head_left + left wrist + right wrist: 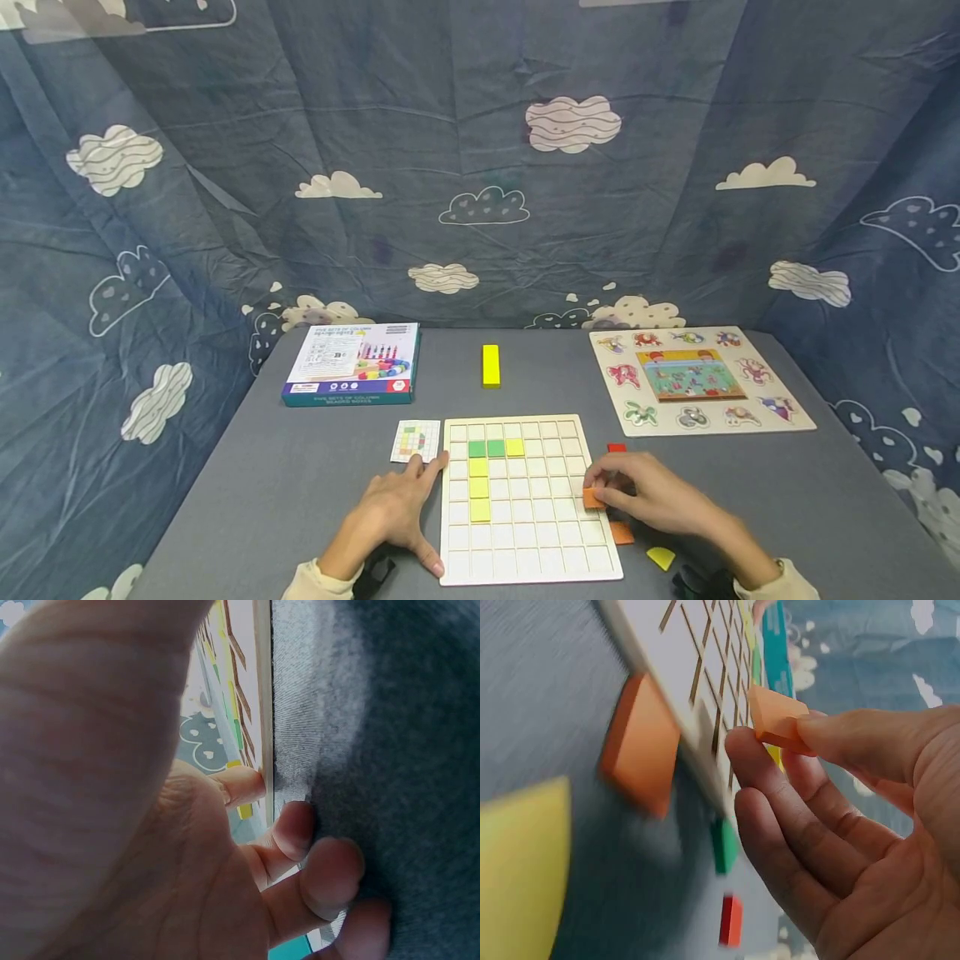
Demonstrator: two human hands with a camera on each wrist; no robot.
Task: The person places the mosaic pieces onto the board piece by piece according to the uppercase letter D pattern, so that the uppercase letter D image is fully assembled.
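Right hand [660,498] pinched a small orange block [593,498] between thumb and fingers [780,776], just over the right edge of the white grid board [525,533], near the desk's front edge. Block looked light, stiff and smooth-faced; a pinch on opposite flat sides seemed the sure hold, since the corners would likely slip. Left hand [393,512] lay flat, fingers relaxed and spread, against the board's left edge, thumb touching its front corner. Green and yellow tiles [486,468] sat in the grid. A second orange piece [621,532], a yellow wedge [661,557] and a red piece [617,448] lay on the desk [262,500] beside the board's right edge.
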